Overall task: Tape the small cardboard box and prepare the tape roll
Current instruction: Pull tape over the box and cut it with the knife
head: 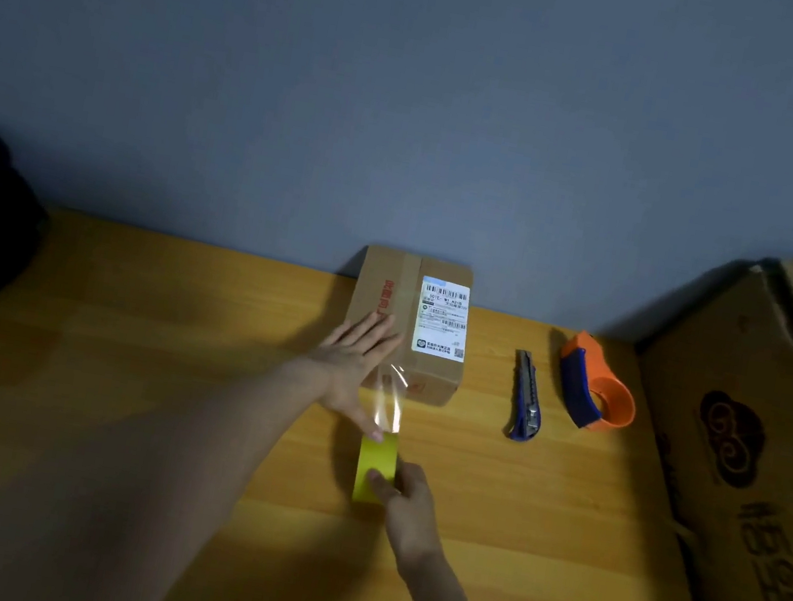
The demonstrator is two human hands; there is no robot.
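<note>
Small cardboard box [409,323] sits at the far edge of the tabletop [173,317], against the wall, shipping label [443,319] facing up. My left hand [353,366] lies open and flat, fingers spread on the box's near left top, thumb reaching back toward the tape. My right hand [406,502] is closed around the yellow tape roll [375,468], which I hold just in front of the box. A clear strip of tape [390,398] runs from the roll up to the box's front edge.

Risks, as I judge them:
- The strip looks twisted and slack partway along. If I press it down like this, it may crease or stick to itself and not seal the seam.
- My left thumb is right at the strip where it leaves the roll. It could catch the sticky side and pull the tape off line.
- The box looks light. A hard pull on the roll could drag it toward me, or peel the stuck end off, unless my left hand bears down.
- Cutting: the utility knife [527,399] and the orange tape dispenser [594,383] lie well apart from me on the right. Both hands are busy, so reaching for either means letting go of something, and the strip may spring back onto the roll.
- Cannot tell how far the tape already reaches across the top.
</note>
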